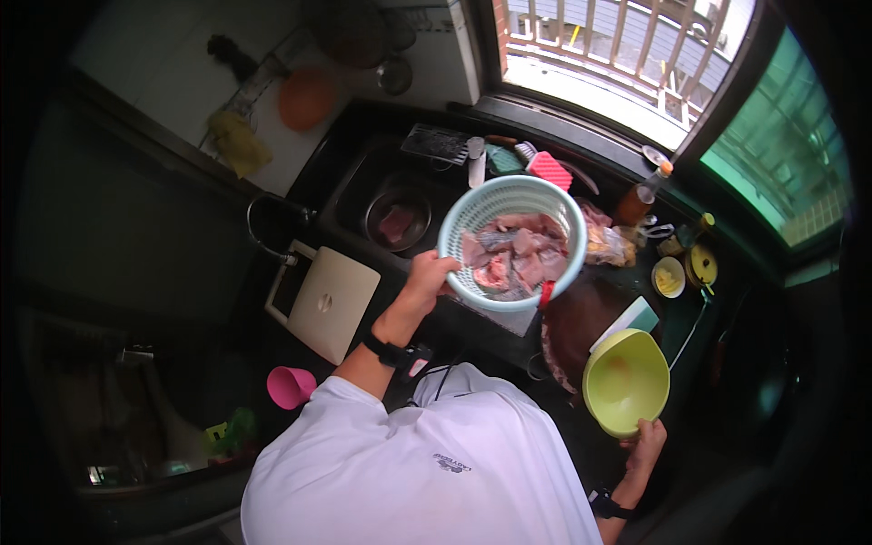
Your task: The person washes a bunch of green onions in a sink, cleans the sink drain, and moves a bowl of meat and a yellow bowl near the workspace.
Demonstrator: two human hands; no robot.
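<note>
My left hand (430, 277) grips the rim of a pale blue plastic colander (455, 225). Pieces of raw fish (531, 253), some with grey skin, lie inside it, and a red strip (546, 294) hangs over its near right rim. Off to the right, my right hand (644, 443) holds a yellow-green plastic bowl (623, 385) by its near edge. The bowl is tilted, with its inside facing me and a faint reddish patch in it. Beneath and between the two vessels lies a round brown chopping board (579, 313), with a cleaver-like blade (630, 320) partly hidden behind the bowl.
A sink (357, 180) holds a metal basin (409, 238) with a reddish piece in it. Brushes and a pink sponge (549, 170) line the windowsill side. Bottles (640, 197), a plastic bag of food (610, 244) and a small bowl (667, 278) stand right. A beige lidded bin (334, 300) is left.
</note>
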